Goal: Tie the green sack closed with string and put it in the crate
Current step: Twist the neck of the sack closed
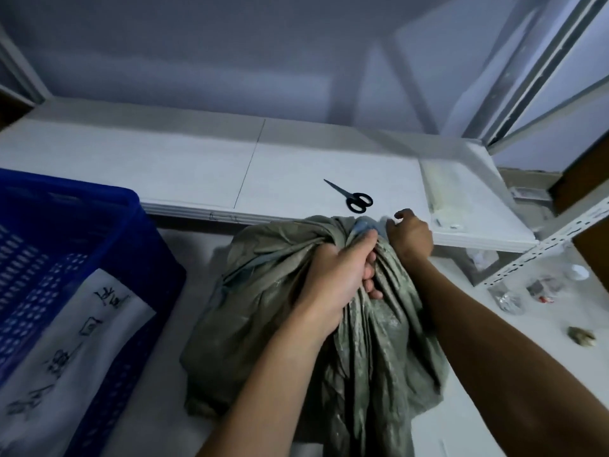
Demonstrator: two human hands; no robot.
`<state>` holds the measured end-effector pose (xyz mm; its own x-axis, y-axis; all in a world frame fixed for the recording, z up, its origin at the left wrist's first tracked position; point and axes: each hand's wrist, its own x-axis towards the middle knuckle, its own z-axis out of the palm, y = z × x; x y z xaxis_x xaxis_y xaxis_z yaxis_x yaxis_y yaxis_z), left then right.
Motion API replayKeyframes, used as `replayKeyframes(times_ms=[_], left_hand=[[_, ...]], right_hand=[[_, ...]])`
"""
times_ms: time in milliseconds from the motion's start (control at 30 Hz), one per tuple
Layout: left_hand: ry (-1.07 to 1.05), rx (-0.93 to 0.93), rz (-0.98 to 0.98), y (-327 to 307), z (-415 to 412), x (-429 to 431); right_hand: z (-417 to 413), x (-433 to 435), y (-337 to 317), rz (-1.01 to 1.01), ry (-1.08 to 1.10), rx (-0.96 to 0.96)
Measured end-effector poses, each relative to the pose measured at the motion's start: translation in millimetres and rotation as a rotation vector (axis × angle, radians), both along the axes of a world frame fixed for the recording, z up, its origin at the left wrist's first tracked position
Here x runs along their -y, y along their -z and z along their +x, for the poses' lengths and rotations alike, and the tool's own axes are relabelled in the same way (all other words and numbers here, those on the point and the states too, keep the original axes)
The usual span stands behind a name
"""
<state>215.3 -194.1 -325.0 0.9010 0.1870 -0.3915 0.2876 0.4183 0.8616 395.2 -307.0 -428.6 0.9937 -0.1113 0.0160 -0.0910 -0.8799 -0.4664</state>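
Observation:
The green sack [263,318] stands on the pale floor at the centre, dusty and creased, its mouth gathered into a bunch at the top. My left hand [333,285] is clenched around that gathered neck. My right hand [410,234] sits just behind the neck at the sack's far right, fingers curled on the fabric edge or something thin there. No string is clear to see. The blue crate [108,245] stands to the left, a white sheet with black handwriting lying inside it.
Black scissors [354,197] lie on stacked white boards [197,173] beyond the sack. A white perforated shelf post [540,249] and small litter [581,336] are on the right. A clear plastic packet [441,199] rests on the boards' right end.

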Motion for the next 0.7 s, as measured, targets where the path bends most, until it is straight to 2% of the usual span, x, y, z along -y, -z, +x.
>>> replayKeyframes(times_ms=[300,500,700], left_hand=[[0.038,0.025,0.018,0.6,3.5,-2.8],[0.059,-0.003,0.043,5.4,-6.6,-8.8],[0.056,0.0,0.043,6.0,-9.4,-12.7]], right_hand=[[17.2,-2.0,18.7,-0.097,0.005,0.099],[12.6,0.2,24.4,-0.026,-0.014,0.187],[3.0,9.3,34.9,-0.232,-0.196,0.336]])
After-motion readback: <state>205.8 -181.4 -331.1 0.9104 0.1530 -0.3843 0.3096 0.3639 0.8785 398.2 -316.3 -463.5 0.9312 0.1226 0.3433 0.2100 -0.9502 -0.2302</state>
